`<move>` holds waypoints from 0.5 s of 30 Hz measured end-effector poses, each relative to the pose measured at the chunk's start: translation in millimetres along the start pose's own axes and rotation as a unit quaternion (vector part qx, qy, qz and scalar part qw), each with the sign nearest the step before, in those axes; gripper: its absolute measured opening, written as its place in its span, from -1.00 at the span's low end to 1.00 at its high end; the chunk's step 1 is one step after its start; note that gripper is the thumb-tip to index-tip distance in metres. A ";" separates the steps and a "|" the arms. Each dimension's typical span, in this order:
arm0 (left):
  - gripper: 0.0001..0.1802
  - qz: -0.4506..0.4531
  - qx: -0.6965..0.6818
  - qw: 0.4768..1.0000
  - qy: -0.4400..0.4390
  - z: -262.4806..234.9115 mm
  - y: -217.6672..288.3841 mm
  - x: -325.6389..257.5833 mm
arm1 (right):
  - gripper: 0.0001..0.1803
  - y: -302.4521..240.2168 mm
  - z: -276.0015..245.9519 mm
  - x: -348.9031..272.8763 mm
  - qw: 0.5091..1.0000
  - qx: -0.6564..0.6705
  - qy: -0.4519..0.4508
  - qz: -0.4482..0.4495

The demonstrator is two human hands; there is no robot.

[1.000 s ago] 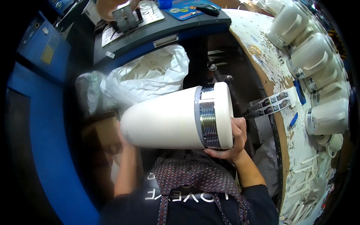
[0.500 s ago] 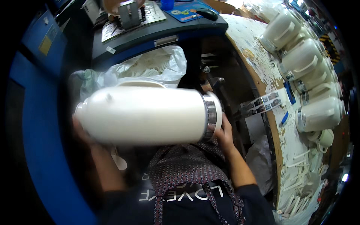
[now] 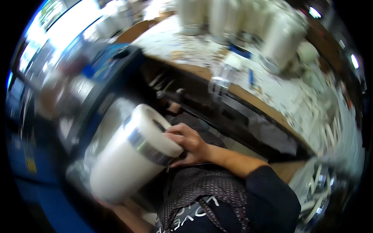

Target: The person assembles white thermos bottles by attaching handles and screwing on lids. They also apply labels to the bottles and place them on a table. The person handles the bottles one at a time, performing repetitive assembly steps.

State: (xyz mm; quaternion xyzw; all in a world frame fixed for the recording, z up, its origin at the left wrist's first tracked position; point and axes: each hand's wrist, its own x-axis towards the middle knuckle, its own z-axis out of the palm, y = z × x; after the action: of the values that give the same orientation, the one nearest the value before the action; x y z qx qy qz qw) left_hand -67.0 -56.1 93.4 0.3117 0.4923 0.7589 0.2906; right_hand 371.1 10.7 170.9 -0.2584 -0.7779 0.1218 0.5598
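I hold a large white jug body (image 3: 124,167) with a shiny metal band near its open end, tilted across my lap. My right hand (image 3: 186,143) grips its rim at the banded end. My left hand (image 3: 101,202) is under the far end, almost all hidden by the jug; only a sliver of it shows below. A dark patterned apron (image 3: 202,190) covers my lap under the jug.
A speckled workbench (image 3: 264,97) with a wooden edge runs from the top to the right, carrying several white jugs (image 3: 279,42) at the back. A blue machine (image 3: 112,66) stands at upper left. White parts lie at lower right (image 3: 318,194). The picture is motion-blurred.
The view has swung sharply, so the bench now runs across the top. The jug has turned from lying sideways to tilted, its banded open end up by my right hand.
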 end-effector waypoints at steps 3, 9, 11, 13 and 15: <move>-0.25 -0.123 -0.008 0.985 0.120 30.4 4.1 18.2 | -0.19 19.7 -15.2 10.9 0.992 -0.030 0.119 -0.016; -0.53 0.429 -0.038 0.826 -0.364 189.5 143.0 -3.2 | -0.20 94.7 -28.8 -4.6 0.737 0.282 -0.139 0.598; -0.62 0.467 -0.139 0.638 -0.596 246.6 179.9 -22.6 | -0.15 99.3 -0.4 -57.4 0.711 0.289 -0.206 0.607; -0.66 0.426 -0.118 0.620 -0.647 281.9 182.5 -53.6 | -0.16 97.6 10.8 -99.1 0.713 0.286 -0.261 0.585; -0.66 0.365 -0.074 0.694 -0.616 296.8 183.3 -57.4 | -0.30 98.2 -15.6 -103.1 0.783 0.174 -0.245 0.544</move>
State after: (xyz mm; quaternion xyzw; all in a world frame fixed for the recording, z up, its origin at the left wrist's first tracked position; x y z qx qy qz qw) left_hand 170.3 5.5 348.1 0.8419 -0.0072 0.4774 0.2515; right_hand 436.4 35.8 45.9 -0.4982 -0.5851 0.5985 0.2263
